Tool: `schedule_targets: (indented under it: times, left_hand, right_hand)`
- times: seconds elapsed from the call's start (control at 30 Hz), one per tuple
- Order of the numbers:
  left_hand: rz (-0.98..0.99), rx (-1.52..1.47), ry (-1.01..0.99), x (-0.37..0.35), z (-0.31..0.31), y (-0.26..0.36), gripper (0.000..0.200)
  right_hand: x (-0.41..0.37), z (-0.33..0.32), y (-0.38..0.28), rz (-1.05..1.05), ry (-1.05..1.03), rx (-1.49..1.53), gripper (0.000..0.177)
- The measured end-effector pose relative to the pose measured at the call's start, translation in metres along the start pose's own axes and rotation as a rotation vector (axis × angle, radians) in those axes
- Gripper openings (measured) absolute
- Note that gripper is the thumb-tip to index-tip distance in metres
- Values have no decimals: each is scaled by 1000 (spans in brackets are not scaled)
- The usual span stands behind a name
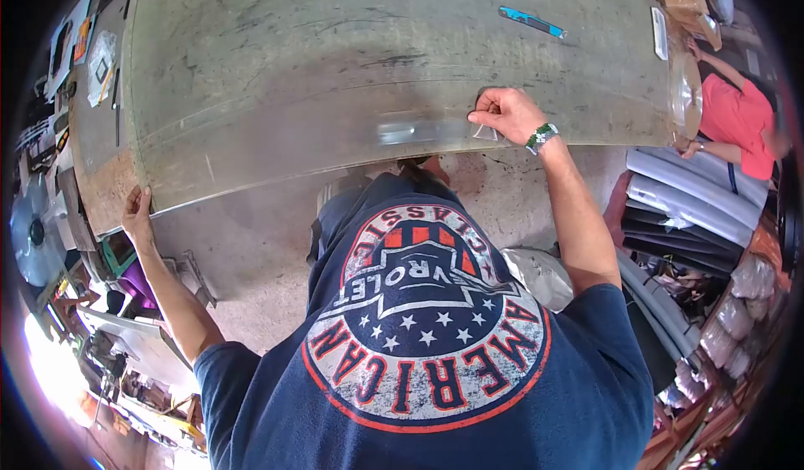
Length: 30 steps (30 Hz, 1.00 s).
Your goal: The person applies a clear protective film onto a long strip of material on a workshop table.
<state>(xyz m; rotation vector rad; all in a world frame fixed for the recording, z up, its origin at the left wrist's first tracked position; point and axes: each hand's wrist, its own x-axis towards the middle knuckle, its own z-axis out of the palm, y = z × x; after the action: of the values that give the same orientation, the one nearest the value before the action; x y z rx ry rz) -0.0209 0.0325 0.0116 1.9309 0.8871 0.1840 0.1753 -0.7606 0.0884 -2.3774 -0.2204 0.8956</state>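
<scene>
Near the table's front edge, on the right, my right hand (pixel 509 116) is closed in a pinch. A clear piece of plastic film (pixel 486 133) shows its pale edges just under those fingertips. At the front left, my left hand (pixel 139 211) has thumb and fingers drawn together over the edge of the worktable (pixel 276 18). A bright thin line runs along the table edge from that hand; what the left fingers hold I cannot tell. A glossy reflection lies on the surface between the hands. Further back rests a blue utility knife (pixel 533 22).
A person in a red shirt (pixel 737 118) stands at the table's right end. Wrapped rolls (pixel 695 193) are stacked below on the right. A plastic bag (pixel 102 68) and tools lie along the left side. A fan (pixel 36 233) stands at far left.
</scene>
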Motion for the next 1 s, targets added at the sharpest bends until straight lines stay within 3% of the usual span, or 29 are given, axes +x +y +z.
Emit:
schedule_targets:
  times: [0.33,0.83,1.0]
  left_hand:
    - [2,-24,-38,11,-7,-9,43]
    - [-27,-21,-62,12,-9,-11,34]
    - [-23,63,-50,6,-4,5,45]
  right_hand:
    - [-1,-10,18,-18,29,-50,30]
    - [-3,-18,6,159,46,-210,37]
    - [2,-18,17,142,45,-167,38]
